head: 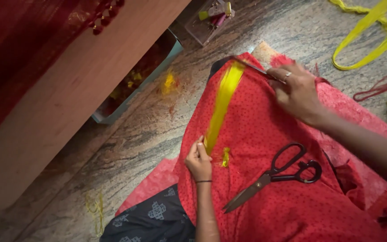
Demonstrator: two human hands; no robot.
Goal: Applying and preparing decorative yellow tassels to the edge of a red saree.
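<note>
Red cloth [265,148] with small dark dots, a bright yellow thread bundle [222,101] across it, my black-handled scissors [276,175].

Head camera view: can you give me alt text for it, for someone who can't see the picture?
Two bare hands stretch a bundle of yellow threads over red dotted fabric: the left hand pinches the near end, the right hand holds a thin dark tool at the far end. Black scissors lie shut on the fabric, above a stone floor.
</note>
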